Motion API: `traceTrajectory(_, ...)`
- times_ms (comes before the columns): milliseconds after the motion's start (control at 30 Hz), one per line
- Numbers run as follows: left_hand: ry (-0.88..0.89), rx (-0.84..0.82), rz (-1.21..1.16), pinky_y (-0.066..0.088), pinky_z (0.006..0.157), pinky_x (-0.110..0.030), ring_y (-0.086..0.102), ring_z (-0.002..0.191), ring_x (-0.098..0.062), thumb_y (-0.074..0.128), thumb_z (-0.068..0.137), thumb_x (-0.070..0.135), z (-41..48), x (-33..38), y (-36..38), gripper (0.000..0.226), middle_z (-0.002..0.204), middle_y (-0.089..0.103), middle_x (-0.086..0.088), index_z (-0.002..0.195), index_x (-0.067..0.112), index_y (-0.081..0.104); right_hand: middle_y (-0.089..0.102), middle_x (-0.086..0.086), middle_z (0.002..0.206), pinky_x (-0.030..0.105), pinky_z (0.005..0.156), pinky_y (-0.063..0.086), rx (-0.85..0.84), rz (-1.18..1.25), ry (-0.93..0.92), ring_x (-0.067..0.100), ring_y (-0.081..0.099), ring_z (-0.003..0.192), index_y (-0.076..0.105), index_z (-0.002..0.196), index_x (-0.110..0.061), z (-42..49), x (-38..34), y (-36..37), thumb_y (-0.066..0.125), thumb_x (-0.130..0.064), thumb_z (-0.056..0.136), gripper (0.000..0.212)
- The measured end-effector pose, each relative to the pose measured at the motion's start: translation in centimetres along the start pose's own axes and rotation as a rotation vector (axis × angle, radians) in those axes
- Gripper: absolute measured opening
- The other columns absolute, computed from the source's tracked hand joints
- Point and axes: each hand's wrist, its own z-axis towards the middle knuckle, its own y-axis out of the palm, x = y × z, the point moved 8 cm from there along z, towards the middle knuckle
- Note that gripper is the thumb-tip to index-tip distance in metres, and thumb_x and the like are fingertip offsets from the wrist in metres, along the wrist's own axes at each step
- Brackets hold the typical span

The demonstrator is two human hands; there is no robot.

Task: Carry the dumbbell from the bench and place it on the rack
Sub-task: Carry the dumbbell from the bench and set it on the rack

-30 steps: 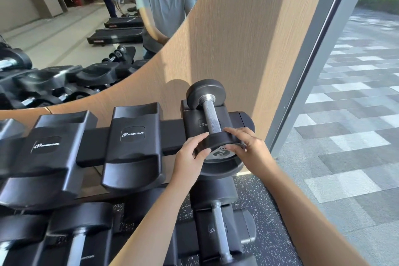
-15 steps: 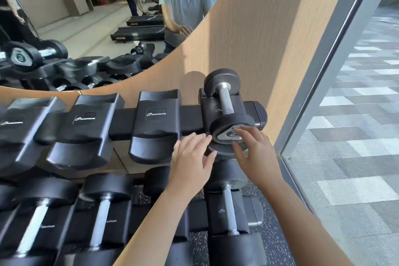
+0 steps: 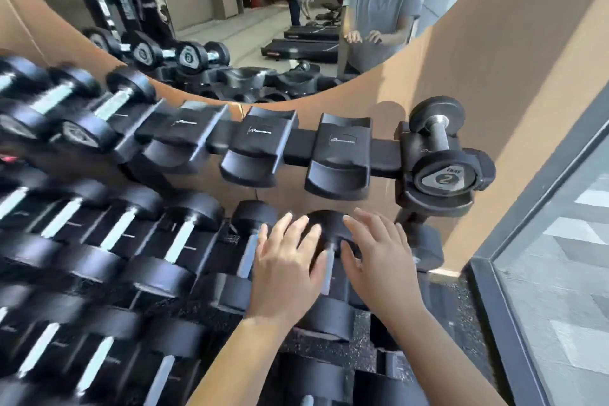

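Observation:
A small black dumbbell [image 3: 441, 155] marked 2, with a steel handle, rests in the rightmost cradle of the rack's top row [image 3: 336, 152]. My left hand [image 3: 286, 260] and my right hand [image 3: 379, 257] hover below it, over the second row, fingers spread, holding nothing. Both hands are apart from the dumbbell, lower and to its left.
Three empty black cradles [image 3: 253, 148] stand left of the dumbbell. Several larger dumbbells [image 3: 178, 241] fill the lower rows and the far left. A curved mirror [image 3: 263, 26] sits behind the rack. A glass wall with a dark frame [image 3: 501, 273] runs on the right.
Both hands let go of the dumbbell's near end and drew back down toward me, fingers opening. The dumbbell stays in its cradle. My view has swung left and down.

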Motion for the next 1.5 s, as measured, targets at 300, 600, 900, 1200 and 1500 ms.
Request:
traceTrajectory(300, -0.284, 0.053, 0.206, 0.046, 0.091, -0.050, 0.059, 0.108, -0.029, 0.048, 0.082, 0.030, -14.7, -9.3, -12.4, 0.038, 0.112, 0.066, -0.010, 0.110, 0.010, 0.063, 0.068, 0.013, 0.110, 0.051, 0.086, 0.051, -0.104, 0.215, -0.305, 0.034, 0.062, 0.105, 0.065, 0.106, -0.006, -8.1, -18.4, 0.9, 0.069, -0.012, 0.074, 0.033)
traceTrajectory(600, -0.641, 0.168, 0.422, 0.044, 0.094, -0.052, 0.055, 0.112, -0.030, 0.062, 0.079, 0.023, -27.1, -14.1, -21.3, 0.035, 0.114, 0.065, -0.010, 0.111, 0.008, 0.062, 0.066, 0.015, 0.113, 0.053, 0.090, 0.049, -0.249, 0.426, -0.645, 0.034, 0.061, 0.107, 0.064, 0.109, -0.005, -14.2, -31.6, 1.9, 0.068, -0.012, 0.075, 0.034)
traceTrajectory(900, -1.094, 0.260, 0.686, 0.041, 0.095, -0.053, 0.056, 0.113, -0.031, 0.068, 0.076, 0.023, -39.5, -12.0, -28.0, 0.039, 0.115, 0.065, -0.010, 0.111, 0.008, 0.061, 0.069, 0.015, 0.108, 0.053, 0.085, 0.052, -0.387, 0.686, -1.035, 0.034, 0.064, 0.101, 0.067, 0.104, -0.004, -23.0, -41.1, 0.9, 0.072, -0.009, 0.071, 0.034)
traceTrajectory(1200, -1.480, 0.366, 0.837, 0.041, 0.094, -0.056, 0.054, 0.115, -0.033, 0.068, 0.076, 0.021, -54.0, -6.8, -34.9, 0.041, 0.118, 0.063, -0.012, 0.114, 0.008, 0.058, 0.064, 0.014, 0.118, 0.054, 0.095, 0.045, -0.583, 0.826, -1.352, 0.034, 0.058, 0.112, 0.063, 0.113, -0.008, -36.9, -49.5, -3.1, 0.065, -0.014, 0.078, 0.036)
traceTrajectory(1500, -1.668, 0.515, 0.934, 0.040, 0.094, -0.055, 0.056, 0.113, -0.032, 0.062, 0.080, 0.021, -71.5, -2.1, -42.1, 0.035, 0.115, 0.065, -0.011, 0.112, 0.008, 0.060, 0.062, 0.009, 0.120, 0.053, 0.099, 0.042, -0.682, 0.845, -1.629, 0.029, 0.056, 0.114, 0.059, 0.117, -0.011, -55.1, -58.3, -9.5, 0.058, -0.020, 0.084, 0.034)
